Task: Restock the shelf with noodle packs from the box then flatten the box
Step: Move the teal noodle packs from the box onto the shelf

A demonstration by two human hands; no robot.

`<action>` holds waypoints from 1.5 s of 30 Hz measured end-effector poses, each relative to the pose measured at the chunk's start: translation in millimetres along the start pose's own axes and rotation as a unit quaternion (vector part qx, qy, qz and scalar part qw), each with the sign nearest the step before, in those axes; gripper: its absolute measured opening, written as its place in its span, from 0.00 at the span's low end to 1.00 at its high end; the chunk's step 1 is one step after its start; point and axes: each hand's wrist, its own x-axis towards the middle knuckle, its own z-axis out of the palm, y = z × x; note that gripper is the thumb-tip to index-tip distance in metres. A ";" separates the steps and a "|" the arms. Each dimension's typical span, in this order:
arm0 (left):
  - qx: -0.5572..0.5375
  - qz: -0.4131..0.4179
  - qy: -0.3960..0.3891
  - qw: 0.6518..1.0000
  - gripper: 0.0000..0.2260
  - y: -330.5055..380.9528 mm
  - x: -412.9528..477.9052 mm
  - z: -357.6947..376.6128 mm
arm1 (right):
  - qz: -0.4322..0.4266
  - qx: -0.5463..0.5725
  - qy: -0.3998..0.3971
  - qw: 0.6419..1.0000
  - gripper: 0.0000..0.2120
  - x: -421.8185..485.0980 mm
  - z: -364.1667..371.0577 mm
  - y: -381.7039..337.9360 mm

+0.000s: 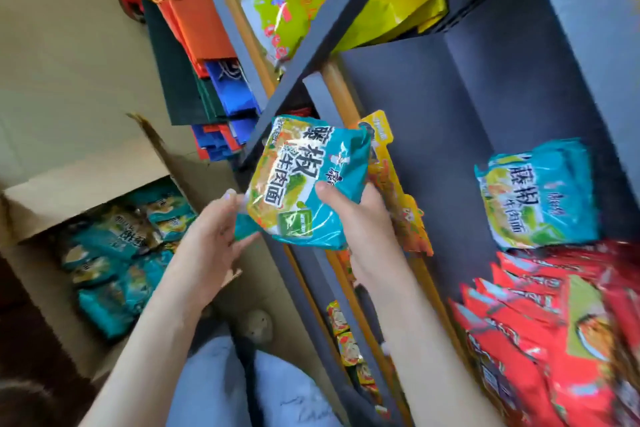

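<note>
While the right hand point(362, 222) grips the noodle pack point(304, 173), the left hand point(211, 236) pinches its corner.

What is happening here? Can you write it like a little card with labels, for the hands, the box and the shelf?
held: one teal noodle pack, in front of the shelf
right hand: grips the pack's right side, thumb on the front
left hand: pinches the pack's lower left corner
box: open, on the left, with more teal packs inside
on the shelf: one matching pack, with red packs next to it
flattening the box: not yet done
</note>
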 end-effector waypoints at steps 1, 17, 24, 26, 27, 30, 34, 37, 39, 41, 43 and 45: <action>0.034 0.028 -0.016 0.999 0.18 5.0 -1.5 10.2 | -0.016 -0.006 -0.001 1.000 0.14 -7.1 -13.8 -10.9; 0.517 0.178 -0.032 0.837 0.18 -2.3 -10.0 204.4 | -0.093 -0.246 0.214 0.941 0.12 -3.0 -132.0 -86.3; 0.616 0.153 -0.057 0.771 0.25 -41.3 4.8 281.8 | -0.041 -0.300 0.275 0.912 0.17 23.0 -162.3 -96.3; 0.599 0.111 -0.088 0.788 0.30 -54.7 15.2 298.9 | -0.029 -0.350 0.308 0.884 0.18 34.9 -172.5 -96.4; 0.587 0.084 -0.105 0.798 0.32 -60.6 19.5 304.9 | -0.012 -0.382 0.323 0.866 0.17 40.0 -177.7 -94.7; 0.552 -0.019 -0.135 0.822 0.35 -78.0 31.7 313.4 | 0.003 -0.453 0.361 0.815 0.16 54.9 -194.7 -81.3; 0.549 -0.050 -0.155 0.820 0.33 -101.0 45.4 314.2 | 0.031 -0.496 0.399 0.770 0.13 64.6 -207.6 -62.1; 0.586 0.023 -0.176 0.790 0.25 -111.4 49.1 314.5 | 0.025 -0.512 0.425 0.746 0.13 66.3 -217.4 -55.6; 0.590 0.051 -0.204 0.779 0.23 -115.7 49.2 316.3 | 0.032 -0.525 0.451 0.721 0.16 68.5 -224.7 -54.4; 0.565 0.045 -0.240 0.788 0.22 -118.0 48.7 318.2 | 0.070 -0.530 0.473 0.700 0.19 69.5 -228.8 -55.2; 0.562 0.064 -0.271 0.779 0.18 -114.5 48.0 316.3 | 0.109 -0.539 0.478 0.685 0.21 70.1 -231.9 -56.3; 0.571 0.085 -0.307 0.756 0.14 -110.0 47.2 316.5 | 0.126 -0.545 0.485 0.672 0.24 70.3 -233.5 -58.1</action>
